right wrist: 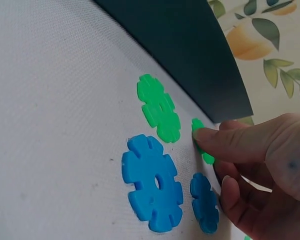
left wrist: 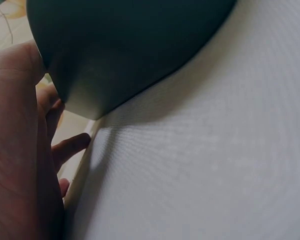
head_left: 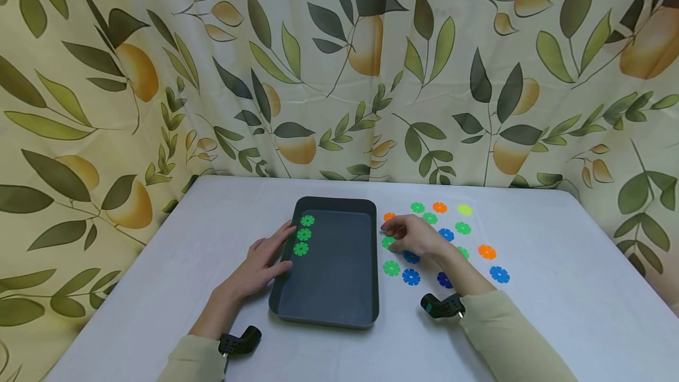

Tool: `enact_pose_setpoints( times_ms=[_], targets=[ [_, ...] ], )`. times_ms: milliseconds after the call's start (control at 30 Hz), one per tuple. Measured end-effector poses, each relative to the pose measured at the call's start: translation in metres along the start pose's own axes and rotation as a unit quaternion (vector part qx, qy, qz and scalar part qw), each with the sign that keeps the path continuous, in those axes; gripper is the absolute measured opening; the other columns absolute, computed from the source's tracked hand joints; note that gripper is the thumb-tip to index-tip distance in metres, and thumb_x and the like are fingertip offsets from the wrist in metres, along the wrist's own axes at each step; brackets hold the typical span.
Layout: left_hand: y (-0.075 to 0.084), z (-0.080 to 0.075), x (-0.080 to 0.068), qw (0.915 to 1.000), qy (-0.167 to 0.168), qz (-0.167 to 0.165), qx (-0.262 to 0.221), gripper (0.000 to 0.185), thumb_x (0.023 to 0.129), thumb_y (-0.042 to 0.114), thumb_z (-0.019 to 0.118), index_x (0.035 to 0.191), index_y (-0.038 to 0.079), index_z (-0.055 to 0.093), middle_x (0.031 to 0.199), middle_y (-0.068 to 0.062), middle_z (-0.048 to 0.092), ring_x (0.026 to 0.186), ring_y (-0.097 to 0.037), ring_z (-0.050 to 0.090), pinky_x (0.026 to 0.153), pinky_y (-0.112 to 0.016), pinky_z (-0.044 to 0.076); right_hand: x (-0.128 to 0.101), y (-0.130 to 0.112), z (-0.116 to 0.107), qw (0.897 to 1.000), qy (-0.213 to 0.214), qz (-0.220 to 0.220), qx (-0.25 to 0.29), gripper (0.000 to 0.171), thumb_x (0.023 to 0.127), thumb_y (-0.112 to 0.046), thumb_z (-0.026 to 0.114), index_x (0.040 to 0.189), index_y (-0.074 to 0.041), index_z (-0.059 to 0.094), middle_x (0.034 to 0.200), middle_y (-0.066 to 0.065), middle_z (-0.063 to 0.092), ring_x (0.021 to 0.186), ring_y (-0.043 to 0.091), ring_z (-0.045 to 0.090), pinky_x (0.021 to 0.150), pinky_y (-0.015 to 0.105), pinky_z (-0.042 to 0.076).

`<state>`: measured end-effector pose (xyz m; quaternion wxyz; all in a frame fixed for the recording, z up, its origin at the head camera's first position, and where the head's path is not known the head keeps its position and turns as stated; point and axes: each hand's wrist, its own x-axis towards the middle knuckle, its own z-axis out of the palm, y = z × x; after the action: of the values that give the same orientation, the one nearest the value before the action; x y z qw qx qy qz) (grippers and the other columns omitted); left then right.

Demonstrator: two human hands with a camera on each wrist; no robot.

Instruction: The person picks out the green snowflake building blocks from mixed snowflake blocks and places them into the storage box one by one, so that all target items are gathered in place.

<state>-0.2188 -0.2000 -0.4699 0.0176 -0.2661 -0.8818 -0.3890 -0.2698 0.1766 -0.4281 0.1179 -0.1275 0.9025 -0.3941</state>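
My left hand point(head_left: 260, 265) lies along the left side of a dark grey tray point(head_left: 339, 299), its fingers and thumb touching the rim. The left wrist view shows this hand point(left wrist: 20, 135) beside the tray's outer wall point(left wrist: 135, 50), fingers spread. Three green notched discs point(head_left: 304, 234) form a column inside the tray, near its left wall. Just right of the tray, my right hand point(head_left: 416, 236) reaches down over a green notched disc point(head_left: 388, 243). In the right wrist view, the thumb tip overlaps that disc point(right wrist: 208, 156), which lies flat, and the other fingers are loosely bent behind.
Several loose notched discs lie on the white table right of the tray, among them a blue disc point(head_left: 411, 277), an orange disc point(head_left: 487, 252) and a yellow disc point(head_left: 464, 210). A leaf-and-fruit patterned curtain point(head_left: 329, 75) hangs behind the table point(head_left: 573, 305).
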Motion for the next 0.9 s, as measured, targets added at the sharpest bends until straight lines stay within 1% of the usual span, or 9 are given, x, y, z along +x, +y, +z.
enact_pose_setpoints(
  times_ms=[233, 500, 667, 900],
  targets=[
    [0.0004, 0.0002, 0.0002, 1.0, 0.0, -0.003, 0.003, 0.069, 0.097, 0.028, 0.059, 0.159, 0.016, 0.032, 0.167, -0.006, 0.02, 0.151, -0.029, 0.023, 0.111, -0.063, 0.009, -0.0005, -0.0003, 0.0004, 1.0, 0.005, -0.001, -0.006, 0.036, 0.081, 0.007, 0.076, 0.117, 0.0, 0.071, 0.099, 0.007, 0.065, 0.09, 0.026, 0.055, 0.084, 0.036, 0.049],
    [0.0006, -0.0001, 0.0002, 1.0, 0.001, -0.001, 0.004, 0.068, 0.097, 0.028, 0.059, 0.159, 0.016, 0.033, 0.167, -0.007, 0.02, 0.15, -0.03, 0.023, 0.111, -0.063, 0.01, -0.0014, -0.0006, 0.0001, 1.0, 0.009, -0.001, -0.019, 0.037, 0.081, 0.006, 0.077, 0.117, -0.002, 0.072, 0.102, 0.007, 0.066, 0.091, 0.026, 0.055, 0.085, 0.038, 0.049],
    [0.0003, 0.0, 0.0005, 1.0, 0.002, 0.002, 0.006, 0.068, 0.097, 0.028, 0.059, 0.159, 0.016, 0.033, 0.167, -0.007, 0.02, 0.15, -0.03, 0.024, 0.111, -0.063, 0.011, -0.0026, 0.0, 0.0005, 0.999, 0.011, -0.016, -0.027, 0.033, 0.081, 0.006, 0.077, 0.112, -0.003, 0.075, 0.098, 0.006, 0.067, 0.087, 0.025, 0.053, 0.081, 0.037, 0.047],
    [0.0015, -0.0002, 0.0004, 1.0, 0.002, 0.0, 0.006, 0.068, 0.097, 0.028, 0.059, 0.159, 0.014, 0.033, 0.167, -0.007, 0.02, 0.15, -0.03, 0.023, 0.111, -0.064, 0.01, -0.0047, -0.0003, 0.0013, 0.999, 0.015, -0.017, -0.032, 0.028, 0.081, 0.006, 0.077, 0.107, -0.005, 0.077, 0.094, 0.005, 0.065, 0.085, 0.024, 0.052, 0.076, 0.035, 0.046]
  ],
)
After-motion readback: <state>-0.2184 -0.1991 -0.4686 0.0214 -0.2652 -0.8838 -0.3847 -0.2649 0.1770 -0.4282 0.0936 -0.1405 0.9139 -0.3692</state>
